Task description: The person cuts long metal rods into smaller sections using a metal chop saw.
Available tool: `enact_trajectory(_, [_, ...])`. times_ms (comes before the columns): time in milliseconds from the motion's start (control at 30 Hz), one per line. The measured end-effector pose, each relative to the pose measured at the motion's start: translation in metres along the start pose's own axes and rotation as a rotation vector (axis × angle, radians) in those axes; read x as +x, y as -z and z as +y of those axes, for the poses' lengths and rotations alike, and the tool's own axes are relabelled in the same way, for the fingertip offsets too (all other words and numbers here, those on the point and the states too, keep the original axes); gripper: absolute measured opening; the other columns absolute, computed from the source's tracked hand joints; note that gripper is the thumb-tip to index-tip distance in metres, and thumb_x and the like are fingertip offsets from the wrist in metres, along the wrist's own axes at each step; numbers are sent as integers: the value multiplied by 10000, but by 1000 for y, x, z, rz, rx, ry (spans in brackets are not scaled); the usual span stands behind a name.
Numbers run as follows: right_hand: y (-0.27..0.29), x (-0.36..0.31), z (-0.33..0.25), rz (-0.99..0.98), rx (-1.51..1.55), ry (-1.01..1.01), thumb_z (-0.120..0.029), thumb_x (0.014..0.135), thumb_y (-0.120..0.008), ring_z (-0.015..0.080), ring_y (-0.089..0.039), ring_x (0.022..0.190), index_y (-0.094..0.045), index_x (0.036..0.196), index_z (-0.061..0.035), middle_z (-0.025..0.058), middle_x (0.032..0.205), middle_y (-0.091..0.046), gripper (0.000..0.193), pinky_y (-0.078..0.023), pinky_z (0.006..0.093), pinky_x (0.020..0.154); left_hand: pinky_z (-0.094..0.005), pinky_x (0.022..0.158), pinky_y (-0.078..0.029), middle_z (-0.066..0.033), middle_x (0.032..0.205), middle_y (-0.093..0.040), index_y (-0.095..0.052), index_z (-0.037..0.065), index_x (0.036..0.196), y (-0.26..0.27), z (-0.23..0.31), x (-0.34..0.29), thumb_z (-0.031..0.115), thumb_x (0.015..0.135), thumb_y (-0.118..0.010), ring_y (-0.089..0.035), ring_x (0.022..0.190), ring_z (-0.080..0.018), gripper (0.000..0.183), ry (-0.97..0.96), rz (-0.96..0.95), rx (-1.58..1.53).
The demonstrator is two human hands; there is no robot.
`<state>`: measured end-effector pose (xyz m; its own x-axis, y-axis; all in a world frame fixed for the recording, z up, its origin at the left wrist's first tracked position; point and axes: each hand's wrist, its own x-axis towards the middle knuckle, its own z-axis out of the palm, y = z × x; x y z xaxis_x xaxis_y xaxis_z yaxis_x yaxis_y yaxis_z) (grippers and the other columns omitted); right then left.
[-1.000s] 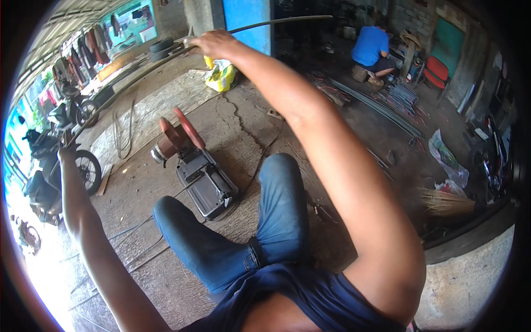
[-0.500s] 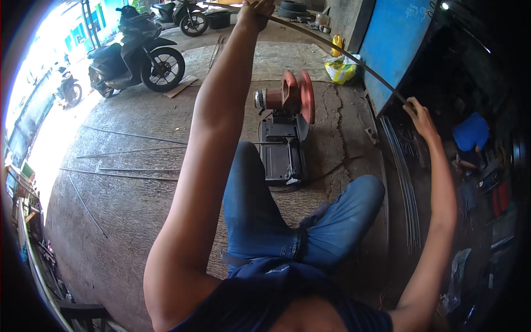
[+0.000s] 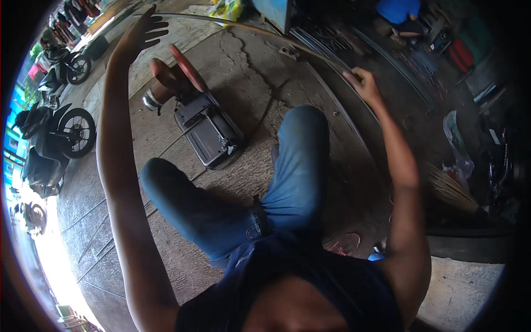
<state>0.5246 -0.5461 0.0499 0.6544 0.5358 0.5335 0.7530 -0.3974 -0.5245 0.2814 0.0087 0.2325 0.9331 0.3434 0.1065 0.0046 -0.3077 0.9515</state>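
My left hand (image 3: 139, 37) is stretched far ahead at the upper left, its fingers spread apart. A long thin metal rod (image 3: 265, 32) passes beside that hand, near the thumb; whether they touch I cannot tell. The rod slants across to my right hand (image 3: 363, 87), whose fingers are closed round its near end. On the floor ahead of my knees stands a chop saw (image 3: 213, 133) with a dark base and a reddish guard and motor. Another thin rod (image 3: 176, 141) lies across the saw's base.
Several thin rods (image 3: 91, 238) lie on the concrete floor at left. Parked motorbikes (image 3: 61, 138) stand beyond them. Long metal bars (image 3: 337, 105) lie at right. At the upper right is a person in a blue top (image 3: 399, 10). A yellow-and-white bag (image 3: 227, 11) sits at the back.
My view has turned right, so the saw and motorbikes appear further left. My left hand has opened its fingers from the rod. My right hand still grips it.
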Motion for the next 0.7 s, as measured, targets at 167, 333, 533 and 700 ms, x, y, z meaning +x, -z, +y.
enact_trajectory(167, [4, -71, 74, 37, -91, -153, -382, 862, -690, 134, -523, 593, -652, 834, 33, 109, 658, -612, 417, -433, 300, 577, -386, 1046, -380, -160, 1279, -578, -501, 4, 1312, -105, 2, -6, 535, 951, -443, -540, 1203, -266, 645, -175, 12, 205])
enact_trajectory(333, [16, -137, 124, 54, -260, -407, -466, 848, -677, 223, -675, 721, -678, 900, 66, 184, 756, -673, 535, -478, 340, 626, -376, 989, -434, -165, 1170, -638, -567, -18, 1247, -182, -16, -19, 478, 964, -472, -584, 1134, -241, 580, -290, -55, 323])
enact_trajectory(533, [31, -209, 178, 138, -249, -585, -474, 859, -662, 239, -652, 675, -662, 861, 79, 188, 705, -651, 553, -467, 359, 616, -319, 934, -445, -140, 1081, -671, -605, -37, 1185, -210, -50, -4, 400, 985, -482, -616, 1015, -190, 496, -222, -143, 414])
enact_trajectory(700, [31, -248, 220, 93, -339, -681, -451, 863, -668, 217, -630, 681, -663, 873, 79, 176, 746, -669, 530, -478, 348, 651, -288, 907, -440, -124, 1006, -684, -618, -48, 1143, -220, -91, 12, 336, 994, -488, -607, 988, -154, 432, -78, -174, 324])
